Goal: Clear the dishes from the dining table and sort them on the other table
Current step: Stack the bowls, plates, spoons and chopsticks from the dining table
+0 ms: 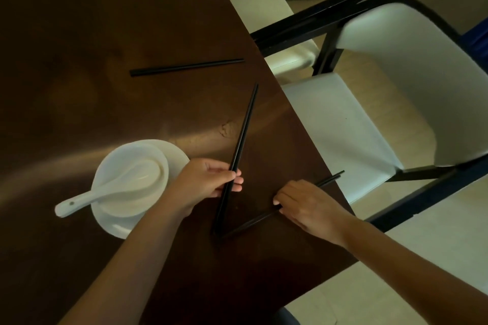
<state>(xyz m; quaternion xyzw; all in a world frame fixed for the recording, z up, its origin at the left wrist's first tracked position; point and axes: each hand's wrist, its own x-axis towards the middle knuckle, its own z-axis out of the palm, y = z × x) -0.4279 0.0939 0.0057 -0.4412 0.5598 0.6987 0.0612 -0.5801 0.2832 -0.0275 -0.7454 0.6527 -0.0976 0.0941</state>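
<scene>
Tabletop (105,34): dark brown wood, filling the view from 7 to 12 o'clock; its edge runs diagonally from 12 toward 5 o'clock. The second table, where the sorting is to happen, is out of view.
Chairs (396,87): white seats with black frames, beyond the tabletop edge at 1 to 3 o'clock; the farther one is cut off at the top.
Plate (182,158): white, at 8 o'clock, bearing a white bowl (113,166) with a white spoon (87,196) lying in it, handle over the rim toward 8 o'clock. Whether the bowl holds anything else cannot be made out.
Left hand (208,182): fingers curled round a pair of black chopsticks (243,137), tips pointing to 12 o'clock, butt ends at or near the tabletop.
Right hand (306,203): knuckles up, fingers curled over a second pair (253,223) lying flat near the edge at 4 o'clock; the middle of this pair is hidden under the hand.
Meeting point: the butt ends of both pairs come close at 6 o'clock; contact is unclear in the dim light.
Third pair (187,67): untouched, lying at 11 o'clock, well apart from both hands.
Step in hand (judged): gathering chopsticks. Bring the flat pair up alongside the held pair, ends level, into one hand, then reach for the third pair.
Risk (judged): the flat pair overhangs near the edge and could roll off.
</scene>
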